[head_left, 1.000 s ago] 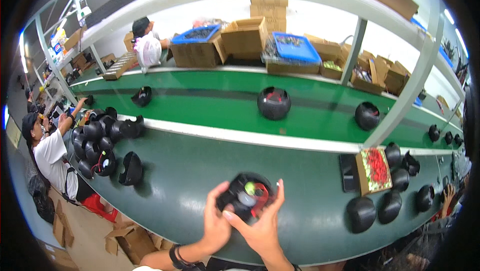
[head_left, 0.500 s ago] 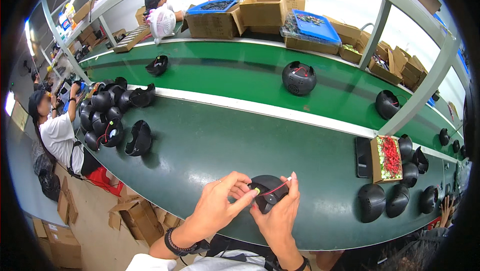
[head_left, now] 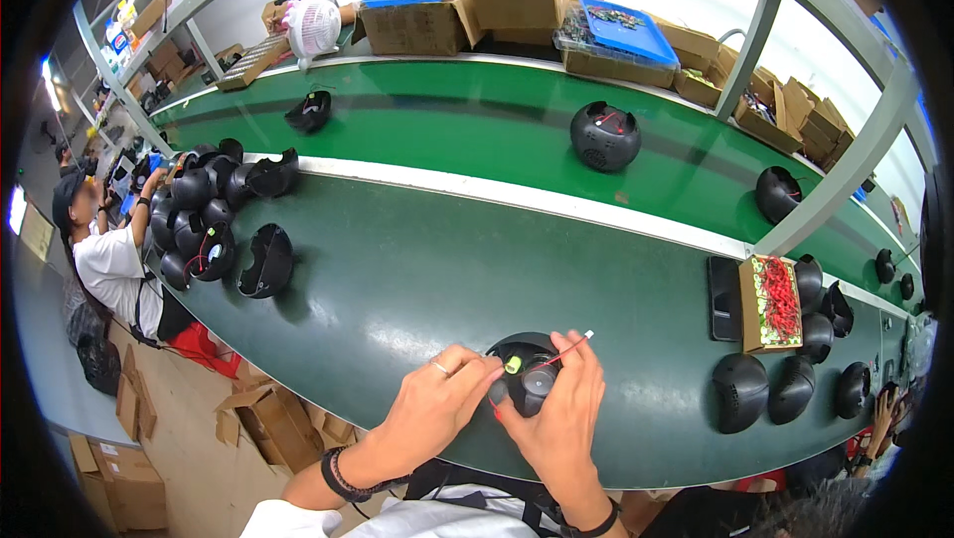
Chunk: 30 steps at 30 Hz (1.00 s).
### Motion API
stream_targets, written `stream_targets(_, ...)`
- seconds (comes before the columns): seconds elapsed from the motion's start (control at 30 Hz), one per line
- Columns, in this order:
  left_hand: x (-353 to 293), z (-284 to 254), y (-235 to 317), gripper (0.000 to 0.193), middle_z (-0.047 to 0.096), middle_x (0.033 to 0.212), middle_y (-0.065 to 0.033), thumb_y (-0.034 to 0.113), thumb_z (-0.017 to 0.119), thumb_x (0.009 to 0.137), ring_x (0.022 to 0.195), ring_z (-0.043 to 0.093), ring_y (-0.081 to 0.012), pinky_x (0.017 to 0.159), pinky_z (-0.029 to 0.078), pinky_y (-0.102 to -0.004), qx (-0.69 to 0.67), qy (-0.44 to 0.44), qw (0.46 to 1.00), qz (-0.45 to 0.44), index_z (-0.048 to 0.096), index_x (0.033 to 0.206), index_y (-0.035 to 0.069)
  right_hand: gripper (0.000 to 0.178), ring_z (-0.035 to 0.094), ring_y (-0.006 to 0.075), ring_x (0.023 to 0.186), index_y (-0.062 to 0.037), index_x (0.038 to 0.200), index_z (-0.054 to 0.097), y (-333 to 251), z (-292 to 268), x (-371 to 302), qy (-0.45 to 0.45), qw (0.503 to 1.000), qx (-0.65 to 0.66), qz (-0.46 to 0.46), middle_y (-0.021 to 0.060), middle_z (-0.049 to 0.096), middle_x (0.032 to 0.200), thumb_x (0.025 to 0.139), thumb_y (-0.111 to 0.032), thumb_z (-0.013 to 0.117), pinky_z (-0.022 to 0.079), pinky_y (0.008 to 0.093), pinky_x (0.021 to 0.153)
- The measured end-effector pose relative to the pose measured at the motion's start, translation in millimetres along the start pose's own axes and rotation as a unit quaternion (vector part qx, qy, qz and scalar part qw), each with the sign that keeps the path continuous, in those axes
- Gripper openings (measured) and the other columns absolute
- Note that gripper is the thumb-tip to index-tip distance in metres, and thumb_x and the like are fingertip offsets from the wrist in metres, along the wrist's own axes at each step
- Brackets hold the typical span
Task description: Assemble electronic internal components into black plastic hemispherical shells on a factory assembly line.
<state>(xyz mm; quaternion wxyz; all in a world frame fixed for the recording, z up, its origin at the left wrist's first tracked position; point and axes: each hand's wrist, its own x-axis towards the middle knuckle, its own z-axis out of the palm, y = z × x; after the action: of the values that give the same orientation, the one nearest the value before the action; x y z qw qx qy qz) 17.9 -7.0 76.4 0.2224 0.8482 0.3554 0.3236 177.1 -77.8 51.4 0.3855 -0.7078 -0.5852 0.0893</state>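
Below the middle of the view, a rounded black plastic shell (head_left: 519,344) rests low over the table, its hollow side up. My right hand (head_left: 558,409) is closed round its right side, thumb inside the rim. A thin red wire (head_left: 566,350) with a white plug at its end sticks out past the right fingers. Inside the shell show a round dark grey part (head_left: 540,379) and a small yellow-green piece (head_left: 513,365). My left hand (head_left: 445,391) has thumb and fingers pinched together at the shell's left side, right beside the yellow-green piece; what they grip is hidden.
On the right stand a box of red wires (head_left: 775,302), a black phone-like slab (head_left: 724,298) and several black shells (head_left: 740,394). More shells (head_left: 189,190) are heaped at left. Beyond runs a green conveyor belt (head_left: 447,106) carrying shells. A co-worker (head_left: 114,260) sits far left.
My left fingers have shifted off the yellow-green piece to the shell's left side. The shell has tipped, showing the round grey part, and the wire's plug points further right.
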Motion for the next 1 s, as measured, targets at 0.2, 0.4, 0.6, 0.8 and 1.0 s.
stream_targets(0.2,-4.7,16.1,-6.2,0.018,0.071,0.095,-0.013,0.002,0.075,0.092,0.073,0.071,-0.0296,0.063,0.058,-0.0363,0.016,-0.007,1.0,-0.002,0.071,0.11,0.001,0.095,0.049,0.0523,0.131,0.0017,0.152,0.04,-0.8,3.4,-2.3,-0.004,0.994,0.085,0.068,0.034,0.04,0.146,0.07,-0.01,0.088,0.045,0.0543,0.109)
stream_targets(0.4,-21.0,39.6,-11.3,0.023,0.073,0.095,-0.0156,0.001,0.075,0.092,0.069,0.072,-0.0287,0.058,0.057,-0.0364,-0.016,0.055,0.998,0.003,0.067,0.114,0.001,0.091,0.051,0.0538,0.128,0.0021,0.155,0.035,0.4,8.7,-3.9,0.022,0.999,0.031,0.023,0.0351,0.039,0.147,0.076,-0.007,0.079,0.046,0.0544,0.107)
stream_targets(0.6,-11.9,33.4,-13.9,0.024,0.072,0.094,-0.0143,-0.001,0.075,0.09,0.07,0.072,-0.0285,0.06,0.058,-0.0362,-0.006,0.011,0.999,0.035,0.067,0.113,0.001,0.088,0.052,0.0509,0.128,0.0042,0.154,0.038,8.9,16.6,-2.9,0.037,0.999,0.0,0.015,0.0343,0.042,0.145,0.077,-0.011,0.079,0.045,0.0549,0.106)
stream_targets(0.8,-4.1,35.3,-22.7,0.022,0.071,0.094,-0.0134,-0.003,0.075,0.088,0.077,0.073,-0.0297,0.065,0.059,-0.0377,0.001,-0.008,0.999,0.036,0.069,0.109,-0.001,0.089,0.053,0.0447,0.125,0.0049,0.153,0.04,8.2,17.0,3.4,0.039,0.998,-0.043,0.005,0.0313,0.048,0.141,0.075,-0.014,0.079,0.041,0.0516,0.105)
stream_targets(1.0,-5.6,46.4,-36.4,0.021,0.071,0.097,-0.0136,-0.004,0.075,0.087,0.083,0.073,-0.0302,0.07,0.061,-0.0384,-0.007,0.016,0.998,0.066,0.07,0.107,-0.002,0.089,0.054,0.0426,0.126,0.0035,0.152,0.042,12.2,14.1,7.5,0.044,0.998,-0.041,0.006,0.0281,0.051,0.14,0.075,-0.019,0.08,0.041,0.0511,0.105)
